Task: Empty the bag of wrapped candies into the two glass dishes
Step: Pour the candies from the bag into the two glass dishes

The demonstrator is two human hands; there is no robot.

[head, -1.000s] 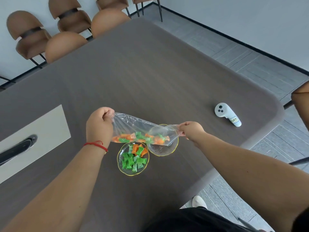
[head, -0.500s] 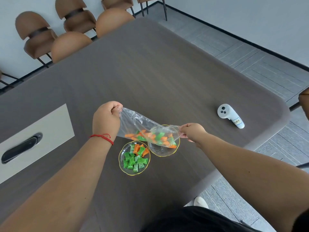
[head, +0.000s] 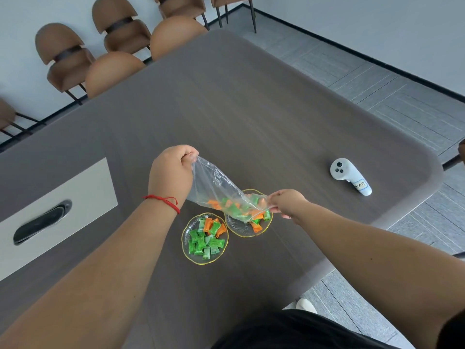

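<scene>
A clear plastic bag (head: 214, 182) is stretched between both hands above the dishes, tilted down to the right. My left hand (head: 172, 172) grips its raised closed end. My right hand (head: 288, 204) pinches the low open end over the right glass dish (head: 241, 229). Green and orange wrapped candies (head: 234, 206) crowd the bag's lower end, and a few lie in the right dish. The left glass dish (head: 187, 235) holds several candies, mostly green.
A white handheld controller (head: 349, 175) lies on the dark wooden table (head: 251, 109) to the right. A pale panel with a black handle (head: 40, 221) sits at the left. Brown chairs (head: 113, 69) line the far table edge. The near-right table edge is close to the dishes.
My left hand has lifted the bag's closed end, steepening the tilt. The candies have slid to the open end and some have dropped into the right dish.
</scene>
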